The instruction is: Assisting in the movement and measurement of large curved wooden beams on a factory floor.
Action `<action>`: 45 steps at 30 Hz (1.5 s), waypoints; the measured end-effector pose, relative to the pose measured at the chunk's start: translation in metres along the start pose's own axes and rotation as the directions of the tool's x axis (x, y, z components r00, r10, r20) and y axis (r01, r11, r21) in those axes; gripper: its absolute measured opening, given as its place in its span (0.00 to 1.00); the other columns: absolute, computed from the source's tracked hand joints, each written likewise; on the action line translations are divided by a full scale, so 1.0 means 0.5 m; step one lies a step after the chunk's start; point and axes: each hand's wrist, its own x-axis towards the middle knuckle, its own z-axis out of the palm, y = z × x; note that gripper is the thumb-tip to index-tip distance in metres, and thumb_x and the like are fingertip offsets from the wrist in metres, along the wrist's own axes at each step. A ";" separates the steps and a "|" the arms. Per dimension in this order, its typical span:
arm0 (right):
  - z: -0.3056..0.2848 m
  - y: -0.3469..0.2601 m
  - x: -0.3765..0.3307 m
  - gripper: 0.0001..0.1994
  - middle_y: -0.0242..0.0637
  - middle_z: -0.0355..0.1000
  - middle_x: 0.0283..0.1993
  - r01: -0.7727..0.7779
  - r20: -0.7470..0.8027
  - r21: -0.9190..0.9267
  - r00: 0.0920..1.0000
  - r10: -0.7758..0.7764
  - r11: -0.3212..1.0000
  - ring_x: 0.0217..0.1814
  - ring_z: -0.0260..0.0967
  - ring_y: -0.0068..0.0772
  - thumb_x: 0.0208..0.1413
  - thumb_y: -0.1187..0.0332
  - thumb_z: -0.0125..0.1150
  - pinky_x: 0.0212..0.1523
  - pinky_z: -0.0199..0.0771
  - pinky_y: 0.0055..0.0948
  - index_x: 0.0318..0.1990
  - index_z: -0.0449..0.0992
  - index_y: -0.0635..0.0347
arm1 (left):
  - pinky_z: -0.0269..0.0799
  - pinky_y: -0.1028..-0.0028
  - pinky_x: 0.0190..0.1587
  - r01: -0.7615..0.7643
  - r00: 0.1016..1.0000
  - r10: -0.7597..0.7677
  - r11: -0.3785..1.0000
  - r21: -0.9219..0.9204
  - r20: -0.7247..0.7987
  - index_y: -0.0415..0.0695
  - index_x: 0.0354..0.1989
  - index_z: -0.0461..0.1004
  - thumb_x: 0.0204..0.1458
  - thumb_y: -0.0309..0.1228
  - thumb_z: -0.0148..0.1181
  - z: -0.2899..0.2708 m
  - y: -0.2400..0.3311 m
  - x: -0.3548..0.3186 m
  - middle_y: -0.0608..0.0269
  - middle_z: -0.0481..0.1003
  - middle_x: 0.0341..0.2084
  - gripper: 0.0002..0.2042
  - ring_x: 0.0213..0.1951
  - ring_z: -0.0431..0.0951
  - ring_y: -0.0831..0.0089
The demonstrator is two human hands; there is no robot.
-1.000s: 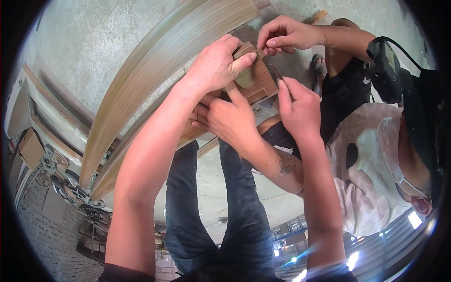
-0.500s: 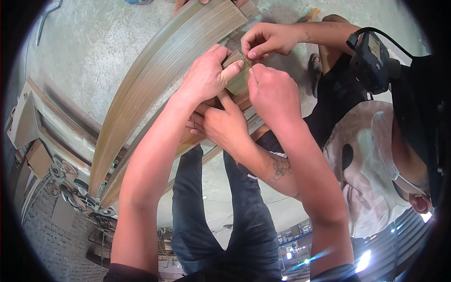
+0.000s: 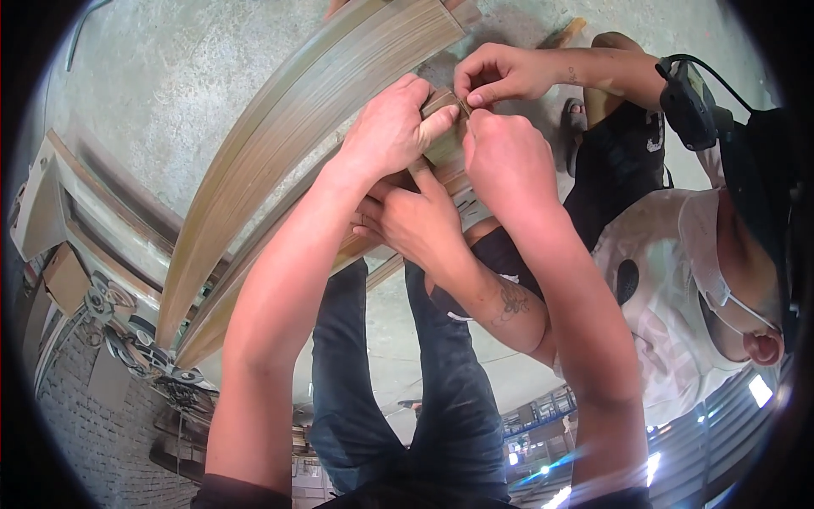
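Observation:
My left hand (image 3: 392, 127) is closed round the end of a narrow wood-grain piece (image 3: 439, 102), its thumb pressed on top. Against the same end, my right hand (image 3: 513, 157) pinches a thin dark strip along the edge; the fingertips are partly hidden. A co-worker's hand (image 3: 504, 75) pinches at that edge just beyond my right fingers. The co-worker's other hand (image 3: 415, 212), on a tattooed forearm, supports the piece from below, under my left wrist. Beside my left hand, a wide curved wood-grain panel (image 3: 292, 136) runs from the top down to the lower left.
The co-worker (image 3: 661, 280) crouches close on the right, wearing a mask and a black device with a cable (image 3: 688, 106). Another curved frame (image 3: 106, 220) lies at the left, near a cardboard box (image 3: 66, 280) and several round parts (image 3: 136, 339). Concrete floor (image 3: 186, 93) surrounds the panels.
The hands and wood sit slightly farther right in the picture. Both my hands keep their hold at the piece's end, and the co-worker's hands stay beside them.

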 end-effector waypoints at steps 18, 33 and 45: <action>-0.148 -0.013 -0.228 0.07 0.38 0.79 0.36 -0.262 0.241 0.792 0.964 0.112 0.552 0.35 0.76 0.22 0.69 0.72 0.53 0.39 0.77 0.23 0.48 0.71 0.67 | 0.65 0.54 0.62 0.100 0.858 -0.125 0.992 -0.076 -0.498 0.32 0.61 0.67 0.56 0.56 0.60 -0.073 0.051 -0.285 0.40 0.72 0.54 0.37 0.59 0.70 0.45; 0.165 -0.180 -0.520 0.10 0.34 0.76 0.27 -0.261 0.339 0.535 0.937 0.078 0.803 0.30 0.73 0.20 0.58 0.67 0.67 0.34 0.75 0.28 0.35 0.78 0.66 | 0.73 0.56 0.53 0.914 0.354 -0.933 0.360 -0.186 -0.069 0.34 0.52 0.76 0.62 0.49 0.55 0.086 -0.134 -1.505 0.37 0.79 0.45 0.26 0.49 0.79 0.44; 0.701 -0.261 -0.541 0.10 0.34 0.75 0.27 -0.637 0.439 0.745 0.691 0.574 0.197 0.26 0.74 0.26 0.62 0.63 0.61 0.27 0.75 0.29 0.36 0.77 0.61 | 0.76 0.67 0.47 0.850 0.371 -0.923 0.383 -0.361 -0.107 0.32 0.52 0.74 0.65 0.35 0.55 -0.177 -0.423 -1.886 0.48 0.80 0.42 0.17 0.43 0.81 0.64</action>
